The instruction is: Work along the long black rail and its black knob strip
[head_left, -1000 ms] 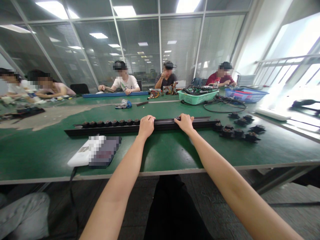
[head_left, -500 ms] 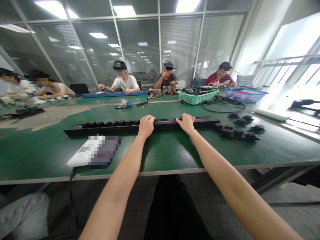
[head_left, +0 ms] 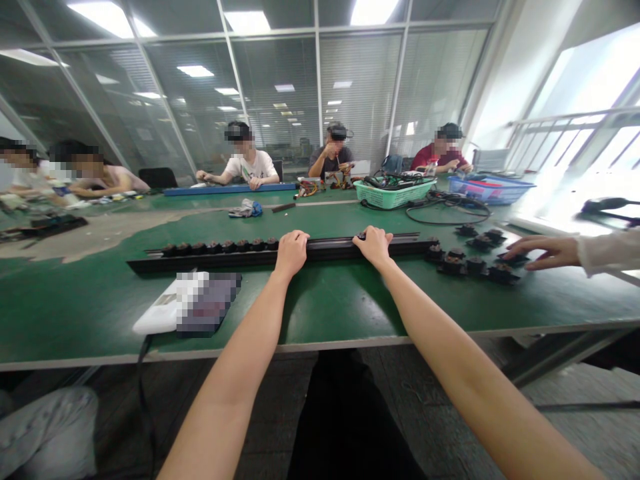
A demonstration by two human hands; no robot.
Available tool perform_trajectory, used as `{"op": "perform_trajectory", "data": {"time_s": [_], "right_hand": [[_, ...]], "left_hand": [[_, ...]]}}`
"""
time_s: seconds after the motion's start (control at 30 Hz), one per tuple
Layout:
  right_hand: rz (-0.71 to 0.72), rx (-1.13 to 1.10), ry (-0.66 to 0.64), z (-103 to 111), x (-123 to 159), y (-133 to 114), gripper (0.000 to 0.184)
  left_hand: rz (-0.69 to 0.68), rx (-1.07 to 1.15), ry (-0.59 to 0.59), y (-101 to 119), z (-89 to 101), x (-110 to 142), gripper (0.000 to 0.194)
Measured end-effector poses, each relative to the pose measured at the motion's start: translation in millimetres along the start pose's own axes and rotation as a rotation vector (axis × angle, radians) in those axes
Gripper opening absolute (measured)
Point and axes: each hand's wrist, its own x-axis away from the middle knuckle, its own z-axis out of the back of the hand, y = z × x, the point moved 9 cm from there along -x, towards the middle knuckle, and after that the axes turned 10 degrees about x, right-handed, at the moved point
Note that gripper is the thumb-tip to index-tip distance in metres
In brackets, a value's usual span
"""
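Observation:
A long black rail (head_left: 330,252) lies across the green table in front of me. Several small black parts (head_left: 229,246) stand in a row along its left half. My left hand (head_left: 293,251) is closed round the rail's middle, just right of that row. Further right, my right hand (head_left: 375,244) is closed on a small black part (head_left: 361,236) at the rail, mostly hidden by the fingers. More loose black parts (head_left: 475,267) lie in a group beyond the rail's right end.
Another person's hand (head_left: 545,253) reaches in from the right over the loose parts. A white-and-dark object (head_left: 160,310) lies near the front edge. Further back are a green basket (head_left: 393,195), a blue basket (head_left: 493,192), cables (head_left: 450,212) and a grey-blue cloth (head_left: 245,209). Several people sit opposite.
Another person's hand has come in from the right and now sits at the loose black parts. My own hands have hardly moved on the rail.

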Motion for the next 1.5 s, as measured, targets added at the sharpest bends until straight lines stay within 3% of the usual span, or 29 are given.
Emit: {"op": "perform_trajectory", "data": {"time_s": [1.5], "right_hand": [[-0.040,-0.010,0.007,-2.9,-7.4,13.0,0.031]], "left_hand": [[-0.004,0.019,0.000,-0.8,0.4,-0.5,0.037]]}}
